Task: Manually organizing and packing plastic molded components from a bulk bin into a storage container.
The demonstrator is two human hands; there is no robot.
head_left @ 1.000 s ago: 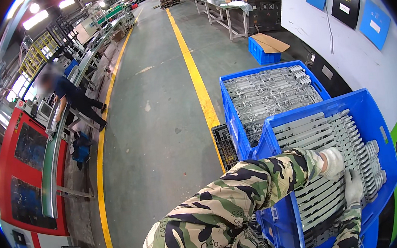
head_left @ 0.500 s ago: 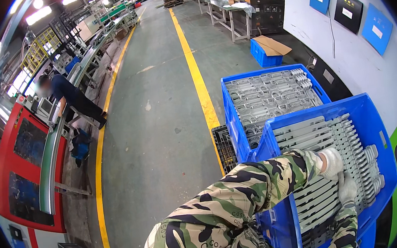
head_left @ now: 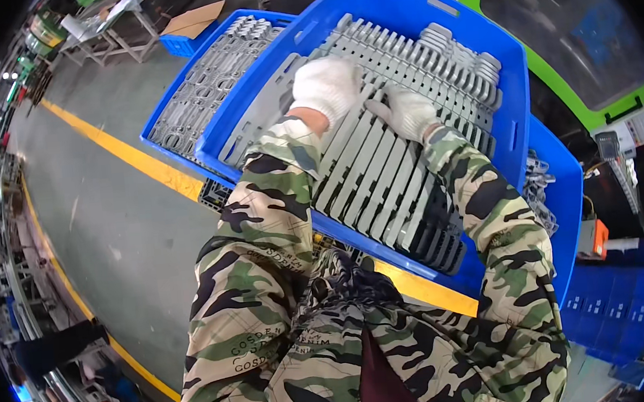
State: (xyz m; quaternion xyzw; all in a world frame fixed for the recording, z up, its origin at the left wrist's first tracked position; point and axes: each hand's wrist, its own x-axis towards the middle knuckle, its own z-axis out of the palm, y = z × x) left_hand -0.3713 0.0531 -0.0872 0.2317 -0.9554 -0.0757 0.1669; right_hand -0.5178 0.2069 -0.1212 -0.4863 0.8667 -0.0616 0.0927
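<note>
A deep blue crate [head_left: 505, 39] stands before me, packed with rows of slim grey metal parts [head_left: 371, 167] set on edge. Both hands wear white gloves and work inside it. My left hand [head_left: 326, 89] is closed over the tops of the parts, its fingertips mostly hidden. Just to its right, my right hand [head_left: 410, 113] grips at the same row, thumb toward the left hand. Where the fingers meet the metal is partly hidden, so whether both hold one part I cannot tell.
Another blue crate [head_left: 167, 134] of grey parts stands at the left, and more loose metal parts [head_left: 539, 189] lie in a crate at the right. Beyond are a small blue box with cardboard [head_left: 195, 24] and a table [head_left: 111, 24]. A yellow floor line [head_left: 114, 142] runs past the crates.
My view has swung right and down, so the crate now sits in the middle. Both gloved hands remain on the rows of parts, now slightly farther apart.
</note>
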